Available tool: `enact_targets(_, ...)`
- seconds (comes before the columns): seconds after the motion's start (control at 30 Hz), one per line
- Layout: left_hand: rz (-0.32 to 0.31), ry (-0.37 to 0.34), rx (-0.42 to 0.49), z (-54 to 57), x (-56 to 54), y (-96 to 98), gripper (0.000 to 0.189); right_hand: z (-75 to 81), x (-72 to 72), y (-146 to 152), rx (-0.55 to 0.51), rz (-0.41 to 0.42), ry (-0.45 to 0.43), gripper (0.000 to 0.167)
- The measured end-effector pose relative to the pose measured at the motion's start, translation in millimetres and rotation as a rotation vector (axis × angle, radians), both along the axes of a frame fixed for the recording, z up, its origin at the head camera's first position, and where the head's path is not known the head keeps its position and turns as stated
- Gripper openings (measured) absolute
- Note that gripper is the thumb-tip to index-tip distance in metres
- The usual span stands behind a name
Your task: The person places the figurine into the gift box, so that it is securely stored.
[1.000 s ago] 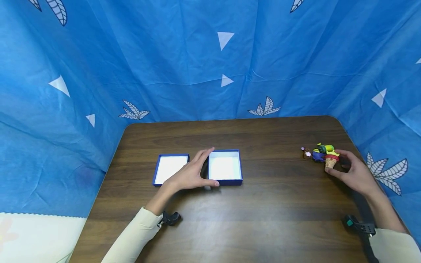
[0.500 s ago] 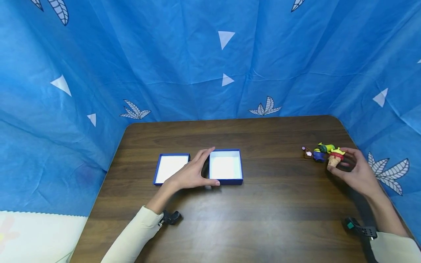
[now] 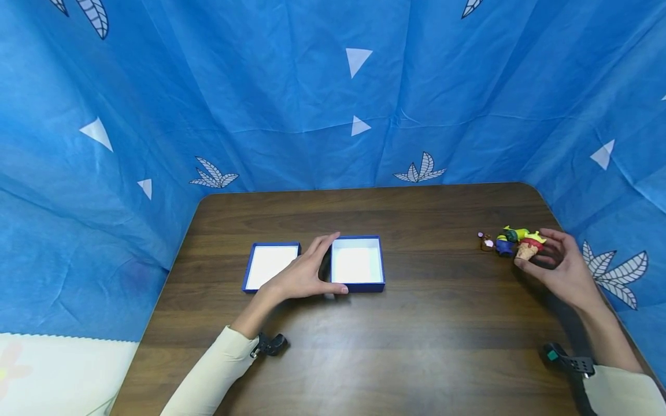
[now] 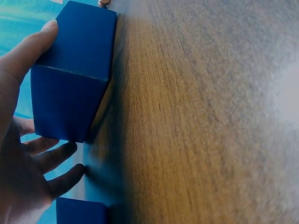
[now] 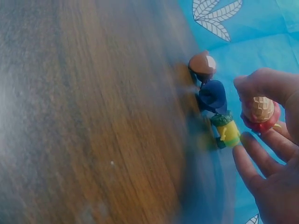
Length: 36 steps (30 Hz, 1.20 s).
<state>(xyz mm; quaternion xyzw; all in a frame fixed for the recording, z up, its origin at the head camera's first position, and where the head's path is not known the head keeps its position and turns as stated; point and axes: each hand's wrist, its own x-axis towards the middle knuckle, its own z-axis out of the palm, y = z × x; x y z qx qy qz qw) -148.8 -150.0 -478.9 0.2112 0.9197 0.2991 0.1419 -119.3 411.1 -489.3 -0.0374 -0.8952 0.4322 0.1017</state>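
Note:
My left hand (image 3: pixel 304 274) holds a small open blue box (image 3: pixel 356 260) with a white inside. In the left wrist view the thumb lies on one side of the box and the fingers reach round the other. My right hand (image 3: pixel 569 277) pinches an ice-cream-cone toy figure (image 3: pixel 528 248) with a waffle cone and a red and yellow top. Just left of it lie a green and yellow toy figure (image 3: pixel 517 234), a blue toy figure (image 3: pixel 503 246) and a brown toy figure (image 3: pixel 486 242), as the right wrist view (image 5: pixel 204 64) also shows.
A shallow blue-edged box lid (image 3: pixel 269 266), white inside, lies left of the box, partly behind the left hand. The brown wooden table (image 3: pixel 416 346) has a blue patterned cloth (image 3: pixel 312 86) round its back and sides. A camera is strapped to each wrist.
My right hand has drawn the ice-cream-cone figure slightly right, away from the other figures, then tilted it a little back. The left hand and box have stayed put.

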Motion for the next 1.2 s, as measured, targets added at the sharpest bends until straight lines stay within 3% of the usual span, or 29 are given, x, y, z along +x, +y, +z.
enact_targets(0.3,-0.002,0.005,0.002,-2.1,-0.6,-0.4,0.127,2.5,-0.7,-3.5,0.01,-0.018,0.021,0.08)
enact_targets(0.6,-0.005,0.007,0.003,-1.7,-1.1,0.1,0.127,-0.2,0.9,-3.8,-0.062,-0.035,0.053,0.079)
enact_targets(1.0,-0.013,0.006,0.014,-2.0,-0.7,-1.1,0.125,0.7,2.0,-6.9,-0.02,-0.03,0.043,0.08)
enact_targets(1.2,-0.016,0.007,0.016,-1.5,-1.4,-2.2,0.125,2.0,2.1,-9.8,-0.007,-0.025,0.018,0.071)
